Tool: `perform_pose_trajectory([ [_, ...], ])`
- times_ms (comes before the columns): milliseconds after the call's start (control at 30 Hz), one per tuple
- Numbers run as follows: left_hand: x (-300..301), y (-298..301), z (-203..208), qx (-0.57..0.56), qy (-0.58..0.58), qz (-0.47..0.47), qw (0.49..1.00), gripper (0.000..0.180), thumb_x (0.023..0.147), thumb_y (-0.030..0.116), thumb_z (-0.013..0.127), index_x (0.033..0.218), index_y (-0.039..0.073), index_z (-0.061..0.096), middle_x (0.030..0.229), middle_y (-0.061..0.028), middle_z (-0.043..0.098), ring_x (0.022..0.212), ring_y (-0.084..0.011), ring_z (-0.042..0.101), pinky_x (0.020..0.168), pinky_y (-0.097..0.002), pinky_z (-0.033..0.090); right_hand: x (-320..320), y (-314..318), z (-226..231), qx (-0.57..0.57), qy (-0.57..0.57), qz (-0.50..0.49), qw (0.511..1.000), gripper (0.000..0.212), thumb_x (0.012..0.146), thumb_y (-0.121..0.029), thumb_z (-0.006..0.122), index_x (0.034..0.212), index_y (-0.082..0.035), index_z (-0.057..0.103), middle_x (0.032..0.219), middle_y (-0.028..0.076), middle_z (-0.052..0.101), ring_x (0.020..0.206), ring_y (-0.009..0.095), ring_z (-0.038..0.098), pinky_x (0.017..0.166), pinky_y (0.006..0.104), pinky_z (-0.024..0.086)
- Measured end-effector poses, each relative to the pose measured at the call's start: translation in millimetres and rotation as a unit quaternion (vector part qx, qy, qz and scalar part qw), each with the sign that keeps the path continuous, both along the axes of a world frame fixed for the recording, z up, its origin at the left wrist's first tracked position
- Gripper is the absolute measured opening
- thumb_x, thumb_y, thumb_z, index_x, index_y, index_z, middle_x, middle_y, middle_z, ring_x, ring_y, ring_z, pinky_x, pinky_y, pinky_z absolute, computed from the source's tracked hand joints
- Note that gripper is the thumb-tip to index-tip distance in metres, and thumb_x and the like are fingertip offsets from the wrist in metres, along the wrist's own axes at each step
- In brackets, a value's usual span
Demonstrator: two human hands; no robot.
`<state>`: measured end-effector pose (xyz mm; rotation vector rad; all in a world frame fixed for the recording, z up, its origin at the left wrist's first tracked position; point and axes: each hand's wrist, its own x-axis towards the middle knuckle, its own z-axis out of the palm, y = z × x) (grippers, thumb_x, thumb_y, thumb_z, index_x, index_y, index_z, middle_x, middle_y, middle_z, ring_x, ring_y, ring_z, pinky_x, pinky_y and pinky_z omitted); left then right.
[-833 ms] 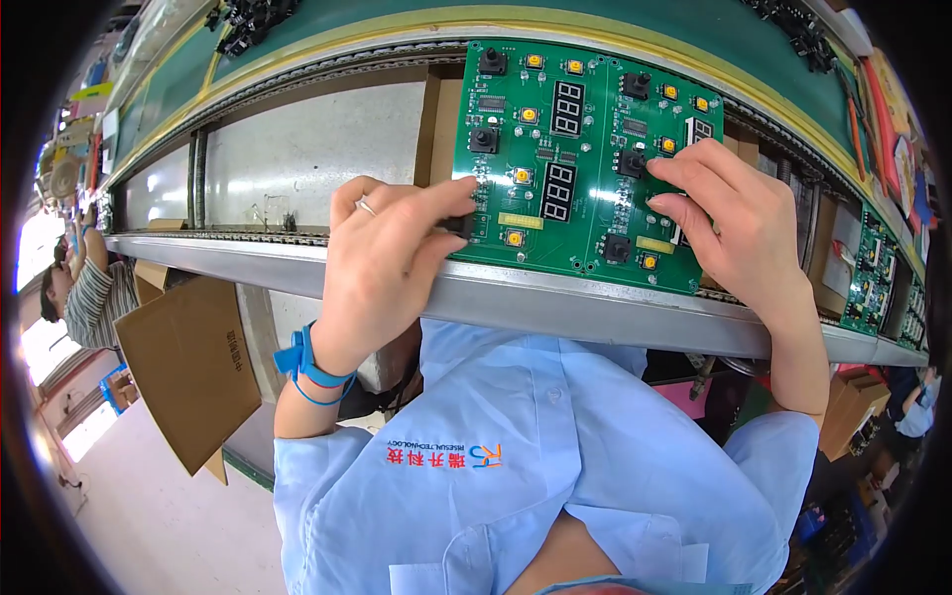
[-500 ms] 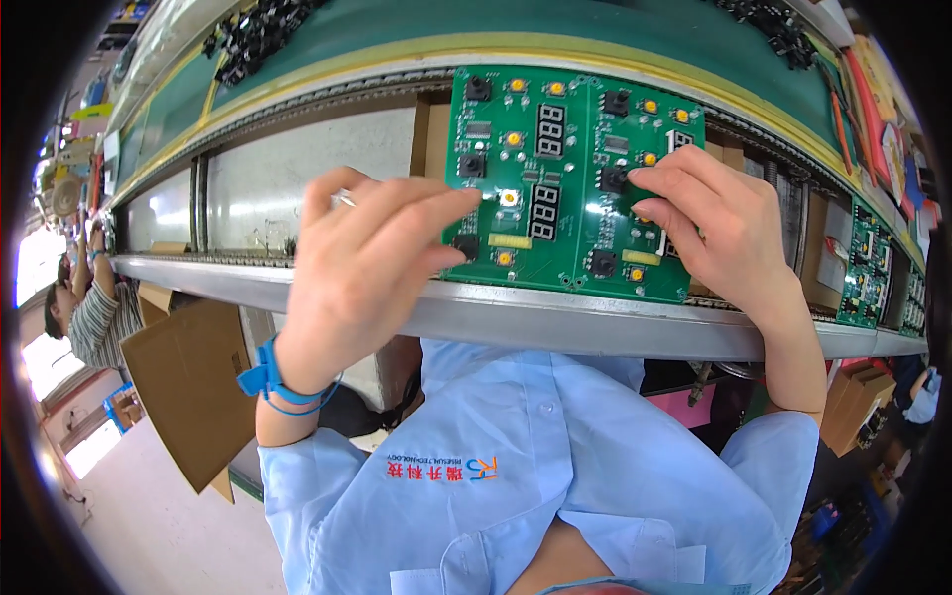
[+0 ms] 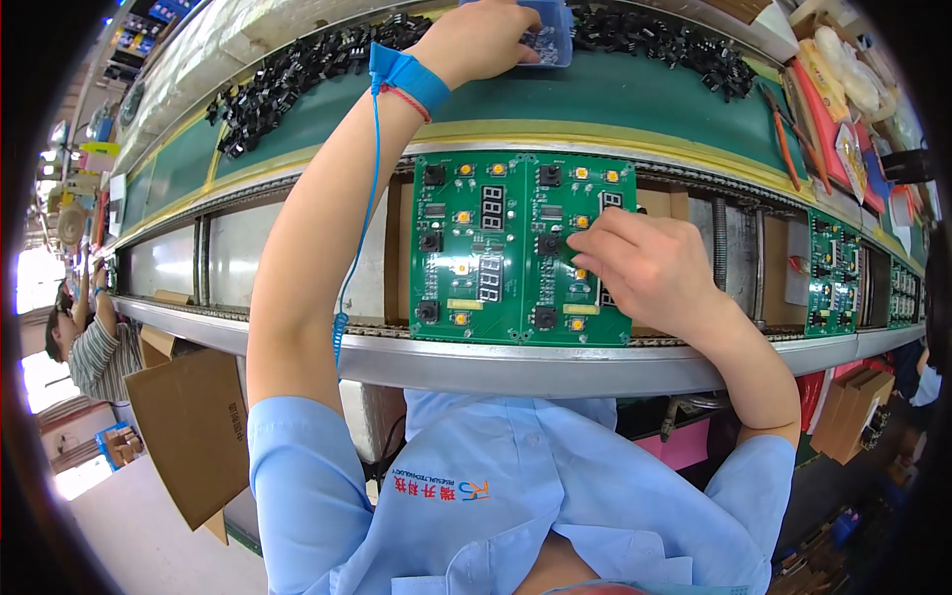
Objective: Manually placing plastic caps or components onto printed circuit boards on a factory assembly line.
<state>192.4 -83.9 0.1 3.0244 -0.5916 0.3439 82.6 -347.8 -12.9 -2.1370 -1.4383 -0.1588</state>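
My left hand (image 3: pixel 486 40) is at the far edge, its curled fingers dipping into a blue plastic bin (image 3: pixel 561 35) of small pale parts. Finger and thumb look apart there, and I see nothing held between them. A blue wrist strap with a coiled cord is on that arm. My right hand (image 3: pixel 635 263) hovers over the right half of a green circuit board (image 3: pixel 506 327), fingertips drawn together beside a black square component (image 3: pixel 548 244). Whatever they pinch is too small or hidden to name. The board carries yellow-topped buttons, black components and digit displays (image 3: pixel 492 207), some covered by my right hand.
The board rests across chain conveyor rails with a metal front rail (image 3: pixel 476 369). Black parts (image 3: pixel 297 84) lie heaped on the green bench beyond. Pliers (image 3: pixel 781 134) lie far right, and more boards (image 3: pixel 833 273) sit along the line. A cardboard box (image 3: pixel 193 426) and another person (image 3: pixel 94 347) are left.
My left hand has left the board's left side and reached far forward into the blue bin. The right hand stays bunched over the board's right half. The view has shifted.
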Motion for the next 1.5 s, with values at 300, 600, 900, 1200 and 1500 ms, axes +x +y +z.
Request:
perform_pose_trajectory([
  [300, 9, -2, -6, -0.105, 0.005, 0.01, 0.994, 0.016, 0.078, 0.015, 0.066, 0.084, 0.0, 0.067, 0.081, -0.0236, 0.065, 0.081, -0.0396, 0.063, 0.073, -0.0466, 0.05, 7, -13, -8, 0.0, 0.003, -0.01, 1.0, 0.011, 0.074, -0.012, 0.069, 0.083, -0.008, 0.064, 0.075, 0.002, 0.057, 0.063, 0.018, 0.061, 0.05, 0.0317, 0.047],
  [600, -4, -8, 19, -0.393, 0.048, 0.096, 0.913, 0.016, 0.081, 0.0, 0.063, 0.096, -0.002, 0.068, 0.074, -0.0136, 0.068, 0.063, -0.0189, 0.066, 0.056, -0.0308, 0.052, 9, -13, -6, 0.012, 0.002, -0.019, 1.0, 0.012, 0.074, -0.013, 0.07, 0.083, -0.008, 0.064, 0.072, 0.001, 0.057, 0.062, 0.019, 0.061, 0.05, 0.0322, 0.047],
  [900, 1, 7, 7, -0.513, 0.076, 0.12, 0.847, 0.021, 0.084, 0.0, 0.064, 0.104, -0.007, 0.063, 0.076, -0.0079, 0.066, 0.06, -0.0112, 0.061, 0.052, -0.0247, 0.051, 13, -14, -3, 0.008, 0.008, -0.032, 0.999, 0.012, 0.074, -0.012, 0.072, 0.082, -0.007, 0.065, 0.072, 0.003, 0.056, 0.061, 0.021, 0.061, 0.05, 0.0329, 0.047],
  [1200, 2, 15, 4, -0.585, 0.095, 0.114, 0.797, 0.025, 0.087, 0.002, 0.066, 0.108, -0.008, 0.059, 0.073, -0.0073, 0.064, 0.058, -0.0108, 0.06, 0.052, -0.0222, 0.051, 16, -13, -5, 0.02, 0.012, -0.033, 0.999, 0.012, 0.073, -0.011, 0.073, 0.083, -0.007, 0.066, 0.073, 0.003, 0.056, 0.059, 0.021, 0.061, 0.05, 0.0329, 0.046],
  [1500, -84, -59, 17, -0.735, 0.359, 0.055, 0.572, 0.036, 0.093, 0.021, 0.063, 0.123, 0.003, 0.054, 0.095, -0.0024, 0.063, 0.069, -0.0017, 0.053, 0.058, -0.0133, 0.043, 24, -17, 10, 0.188, 0.073, -0.104, 0.974, 0.025, 0.073, -0.009, 0.077, 0.093, -0.007, 0.064, 0.082, 0.003, 0.062, 0.051, 0.015, 0.055, 0.044, 0.0251, 0.042],
])
